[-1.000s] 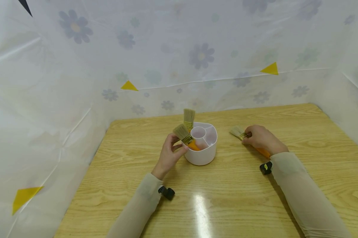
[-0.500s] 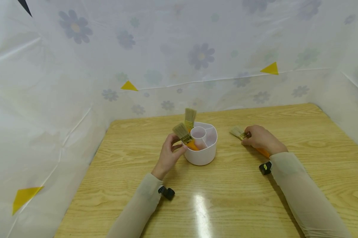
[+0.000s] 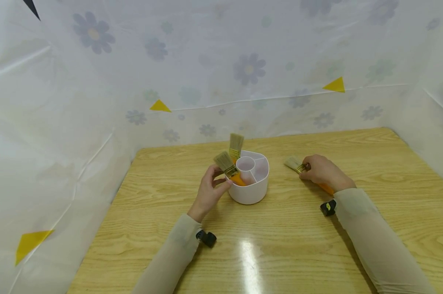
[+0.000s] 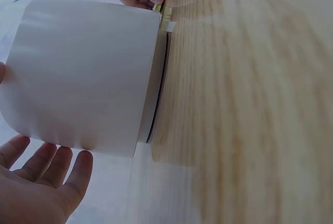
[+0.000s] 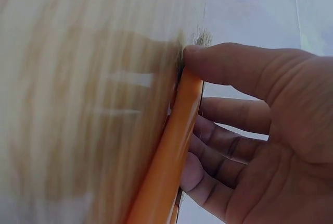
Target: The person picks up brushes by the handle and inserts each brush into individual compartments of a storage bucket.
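Note:
A white round-cornered organizer (image 3: 248,195) with compartments and a central round cup stands on the table. Two paintbrushes lean in its left part, bristles up: a front paintbrush (image 3: 225,162) tilted left and a rear paintbrush (image 3: 236,142) nearly upright. My left hand (image 3: 209,192) holds the organizer's left side, thumb near the rim and fingertips against the outer wall (image 4: 78,78). To the right, my right hand (image 3: 322,169) pinches a paintbrush (image 3: 293,164) near its metal band. Its orange handle (image 5: 171,146) runs under the palm, low over the table; whether it touches the wood is unclear.
A wood-grain table (image 3: 287,245) spreads around the organizer. Whitish plastic sheeting with a flower pattern (image 3: 249,69) rises behind it, with more sheeting at left and right. Yellow tape pieces (image 3: 333,85) mark the sheeting.
The rear paintbrush in the organizer has shifted slightly to the right. Both hands have stayed almost where they were.

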A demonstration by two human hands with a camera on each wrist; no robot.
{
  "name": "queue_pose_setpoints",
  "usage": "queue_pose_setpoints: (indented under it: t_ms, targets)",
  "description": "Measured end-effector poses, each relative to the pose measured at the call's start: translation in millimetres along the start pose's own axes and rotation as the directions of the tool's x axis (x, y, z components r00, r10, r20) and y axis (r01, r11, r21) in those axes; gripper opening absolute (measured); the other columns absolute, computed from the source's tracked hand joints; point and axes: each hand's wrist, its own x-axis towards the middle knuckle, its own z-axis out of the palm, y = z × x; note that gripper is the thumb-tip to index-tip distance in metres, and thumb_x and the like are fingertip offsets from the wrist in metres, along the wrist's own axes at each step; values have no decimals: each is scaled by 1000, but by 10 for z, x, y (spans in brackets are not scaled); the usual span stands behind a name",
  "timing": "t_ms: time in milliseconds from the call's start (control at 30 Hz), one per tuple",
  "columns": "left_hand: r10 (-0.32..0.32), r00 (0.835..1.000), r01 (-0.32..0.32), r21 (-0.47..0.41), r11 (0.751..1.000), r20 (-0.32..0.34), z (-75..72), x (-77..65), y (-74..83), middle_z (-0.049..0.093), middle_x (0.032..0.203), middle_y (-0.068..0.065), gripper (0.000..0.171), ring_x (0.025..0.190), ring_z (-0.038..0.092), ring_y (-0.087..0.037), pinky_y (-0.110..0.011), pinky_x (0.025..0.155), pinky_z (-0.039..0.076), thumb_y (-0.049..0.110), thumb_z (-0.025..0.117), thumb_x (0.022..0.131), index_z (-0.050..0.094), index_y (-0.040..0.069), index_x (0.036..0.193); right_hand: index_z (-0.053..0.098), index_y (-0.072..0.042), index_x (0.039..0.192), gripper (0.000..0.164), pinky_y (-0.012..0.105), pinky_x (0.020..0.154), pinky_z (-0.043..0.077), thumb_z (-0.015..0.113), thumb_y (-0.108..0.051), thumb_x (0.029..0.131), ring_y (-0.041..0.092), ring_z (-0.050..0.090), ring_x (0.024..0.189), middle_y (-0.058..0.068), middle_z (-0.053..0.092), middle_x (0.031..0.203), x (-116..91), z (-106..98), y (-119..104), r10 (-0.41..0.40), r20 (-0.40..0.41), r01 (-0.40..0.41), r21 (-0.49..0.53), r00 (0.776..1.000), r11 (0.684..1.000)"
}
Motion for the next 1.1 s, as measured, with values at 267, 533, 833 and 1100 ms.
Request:
queue_pose_setpoints:
  t_ms: [267, 533, 833, 1100]
  targets:
    - [3, 1000, -3, -14, 1000, -8, 3, 4, -26, 44, 127, -24, 48, 122, 43, -42, -53, 100, 40, -3, 63, 87, 41, -9, 129, 54, 9, 124, 49, 56, 83, 46, 67, -23, 89, 41, 56, 103, 28, 57, 117, 5, -12, -15, 10, -7, -10, 13, 1000, 1000]
    - [-9, 1000, 8, -21, 1000, -18, 8, 1, -27, 43, 126, -23, 47, 122, 43, -41, -51, 100, 40, -3, 63, 86, 39, -9, 126, 53, 8, 126, 49, 56, 83, 46, 66, -21, 89, 40, 55, 104, 27, 57, 120, -14, -33, -64, 12, -24, -11, 30, 1000, 999]
    - [5, 1000, -6, -23, 1000, -20, 12, -4, -14, 42, 125, -25, 46, 122, 43, -42, -53, 99, 40, -4, 63, 87, 38, -10, 125, 51, 7, 130, 51, 57, 86, 44, 63, -22, 90, 41, 54, 108, 27, 55, 123, -14, -49, -95, 8, -45, -7, 23, 999, 1000]
    - [2, 1000, -3, -18, 1000, -24, 11, -5, -23, 41, 126, -25, 46, 122, 43, -41, -53, 100, 40, -3, 63, 87, 37, -10, 125, 52, 8, 127, 49, 55, 83, 46, 63, -21, 90, 39, 56, 103, 26, 58, 117, -24, -74, -107, -3, -74, 3, 11, 997, 1000]
